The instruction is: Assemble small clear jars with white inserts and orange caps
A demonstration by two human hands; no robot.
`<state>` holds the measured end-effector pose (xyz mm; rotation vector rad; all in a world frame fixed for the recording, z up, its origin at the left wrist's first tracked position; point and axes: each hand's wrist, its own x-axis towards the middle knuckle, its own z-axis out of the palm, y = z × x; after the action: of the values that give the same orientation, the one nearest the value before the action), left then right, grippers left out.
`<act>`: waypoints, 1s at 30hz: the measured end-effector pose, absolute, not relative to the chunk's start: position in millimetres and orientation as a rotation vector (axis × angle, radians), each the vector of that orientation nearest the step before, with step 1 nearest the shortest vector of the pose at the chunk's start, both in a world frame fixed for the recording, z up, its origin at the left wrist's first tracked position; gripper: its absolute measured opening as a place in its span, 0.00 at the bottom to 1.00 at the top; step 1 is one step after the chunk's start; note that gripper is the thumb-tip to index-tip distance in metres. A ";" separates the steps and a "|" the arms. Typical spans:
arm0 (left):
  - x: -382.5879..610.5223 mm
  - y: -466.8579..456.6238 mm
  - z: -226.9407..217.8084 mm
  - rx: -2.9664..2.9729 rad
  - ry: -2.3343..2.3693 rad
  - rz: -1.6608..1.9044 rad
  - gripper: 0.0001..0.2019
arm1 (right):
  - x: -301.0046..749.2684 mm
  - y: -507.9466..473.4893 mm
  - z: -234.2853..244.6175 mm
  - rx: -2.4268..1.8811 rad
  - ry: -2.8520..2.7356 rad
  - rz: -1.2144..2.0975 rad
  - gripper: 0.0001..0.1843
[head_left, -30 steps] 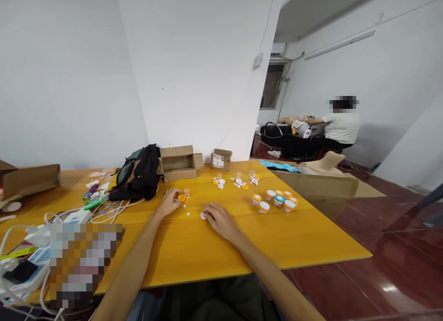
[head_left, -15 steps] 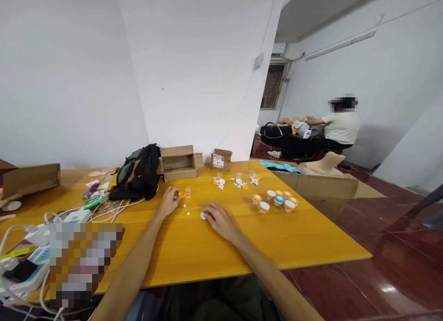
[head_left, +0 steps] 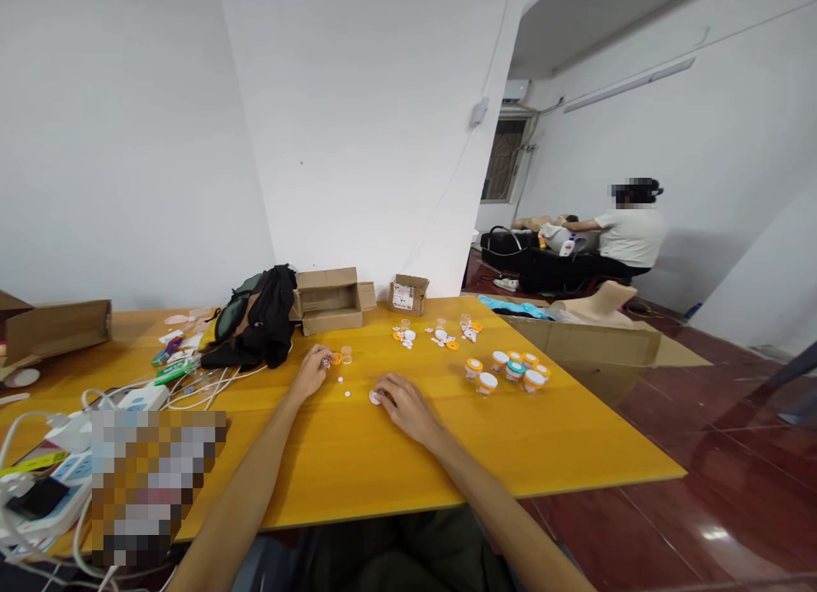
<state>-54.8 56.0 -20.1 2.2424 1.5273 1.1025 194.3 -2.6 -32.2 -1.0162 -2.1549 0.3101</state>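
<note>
My left hand (head_left: 311, 373) rests on the table, its fingers pinching a small white piece with dark markings (head_left: 326, 363). Just beyond those fingertips lie an orange ring-shaped lid (head_left: 336, 359) and a small clear cup (head_left: 346, 355). Two little white discs, a farther one (head_left: 340, 379) and a nearer one (head_left: 348, 394), lie between my hands. With bent fingers, my right hand (head_left: 405, 407) grips the edge of a larger white disc (head_left: 374, 397) at the tabletop. Part of that disc is hidden under the fingertips.
Several lidded jars (head_left: 514, 369) stand to the right. Loose lids and discs (head_left: 440, 338) lie in heaps at the back. Beyond are an open carton (head_left: 332, 307), a smaller box (head_left: 408, 296) and a black bag (head_left: 265, 320). Power strips (head_left: 77, 481) and cables crowd the left. A person sits far right.
My left fingers have shifted slightly, turning the small marked piece, and now cover more of the orange lid. My right hand stays on the white disc.
</note>
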 end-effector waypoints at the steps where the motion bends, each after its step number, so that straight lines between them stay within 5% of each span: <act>1: -55.0 56.7 -21.0 2.245 1.529 1.100 0.16 | 194.2 -2.5 -32.5 -1.017 -2.152 0.309 0.09; 16: -52.8 55.9 -20.2 2.268 1.625 1.020 0.11 | 193.3 -3.6 -31.0 -1.038 -2.170 0.287 0.10; 30: -43.4 44.5 -10.8 2.335 1.789 0.822 0.18 | 193.4 -3.2 -32.0 -1.042 -2.180 0.257 0.10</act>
<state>-43.4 44.5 -10.8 2.3348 1.7887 0.8221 193.4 -3.2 -32.0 -1.0421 -2.1796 0.2575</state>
